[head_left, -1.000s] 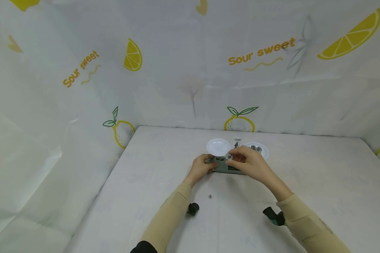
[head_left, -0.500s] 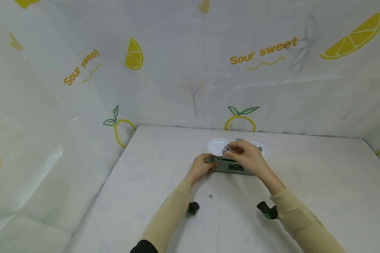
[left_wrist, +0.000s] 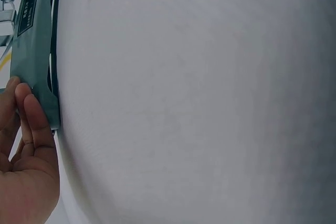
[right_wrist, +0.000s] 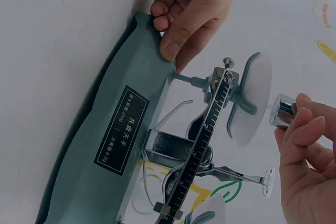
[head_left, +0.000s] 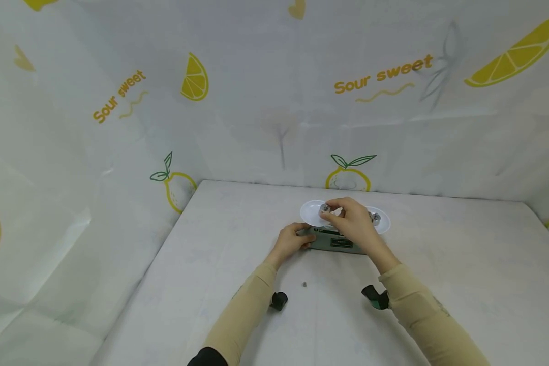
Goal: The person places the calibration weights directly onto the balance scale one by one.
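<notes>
Left hand [head_left: 290, 242] gripping balance [head_left: 325, 242], right hand [head_left: 354, 223] pinching shiny cylinder [right_wrist: 281, 111].
Left: thumb and fingers closed on its left end. Right: fingertips closed round the cylinder, just over left pan [head_left: 309, 213]; contact unclear. Metal pieces [head_left: 376, 218] on right pan [head_left: 385, 225]; tiny metal bit [head_left: 304, 284] on surface [head_left: 462, 264], in front of balance.

Polished, glossy metal is seen in the weight [right_wrist: 282, 110] and the bracket [right_wrist: 167, 146]. The base [right_wrist: 107, 103] is finished in smooth, low-sheen paint. Smooth plastic is suggested by the pan [right_wrist: 261, 85]. Matt cloth is worn as sleeves [head_left: 242, 312]; the backdrop [head_left: 238, 132] is creased and faintly glossy, the tabletop [head_left: 219, 229] matt.
</notes>
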Motion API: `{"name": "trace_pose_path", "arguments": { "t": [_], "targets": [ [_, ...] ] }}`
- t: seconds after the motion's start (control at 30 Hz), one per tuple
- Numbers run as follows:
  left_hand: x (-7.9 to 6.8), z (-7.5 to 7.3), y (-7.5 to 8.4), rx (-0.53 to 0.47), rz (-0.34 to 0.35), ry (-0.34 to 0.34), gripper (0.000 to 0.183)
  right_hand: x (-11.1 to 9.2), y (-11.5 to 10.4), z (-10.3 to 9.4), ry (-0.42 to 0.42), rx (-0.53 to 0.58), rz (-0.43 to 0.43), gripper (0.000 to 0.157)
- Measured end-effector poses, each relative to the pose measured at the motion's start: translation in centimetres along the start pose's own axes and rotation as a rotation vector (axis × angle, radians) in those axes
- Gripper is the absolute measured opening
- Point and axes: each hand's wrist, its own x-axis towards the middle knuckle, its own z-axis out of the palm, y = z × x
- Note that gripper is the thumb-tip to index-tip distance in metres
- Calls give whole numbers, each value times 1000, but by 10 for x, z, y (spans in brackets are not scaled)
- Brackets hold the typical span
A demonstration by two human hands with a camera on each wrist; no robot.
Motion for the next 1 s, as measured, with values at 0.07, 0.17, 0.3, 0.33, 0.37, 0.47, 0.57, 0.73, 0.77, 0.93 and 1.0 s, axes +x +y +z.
{"name": "trace_pose_path", "arguments": {
  "t": [0.07, 0.17, 0.3, 0.33, 0.37, 0.47, 0.57, 0.73, 0.77, 0.93, 1.0],
  "targets": [
    [0, 0, 0, -3, 2, -3, 43, 1, 0, 2, -13, 9, 13, 37],
    [0, 0, 0, -9, 1, -1, 43, 2, 0, 3, -39, 8, 26, 38],
    [0, 0, 0, -21, -11, 2, 43, 3, 0, 5, -61, -19, 33, 40],
    [0, 0, 0, -21, -14, 2, 43, 3, 0, 5, -63, -28, 35, 40],
    [0, 0, 0, -23, -14, 2, 43, 4, 1, 5, -65, -36, 37, 40],
    [0, 0, 0, -22, -20, 1, 43, 4, 1, 7, -75, -55, 43, 40],
    [-1, 1, 1, -18, -20, 3, 44, 5, 1, 7, -91, -57, 57, 41],
    [-2, 1, 2, -23, -19, 9, 43, 5, 0, 8, -98, -72, 75, 39],
    [-2, 2, 2, -28, -19, 10, 43, 5, 1, 8, -96, -78, 75, 39],
    [-2, 2, 2, -25, -9, 14, 43, 5, 2, 7, -105, -87, 73, 38],
    [-2, 2, 3, -21, -9, 15, 42, 4, 2, 7, -115, -82, 78, 39]
  ]
}}
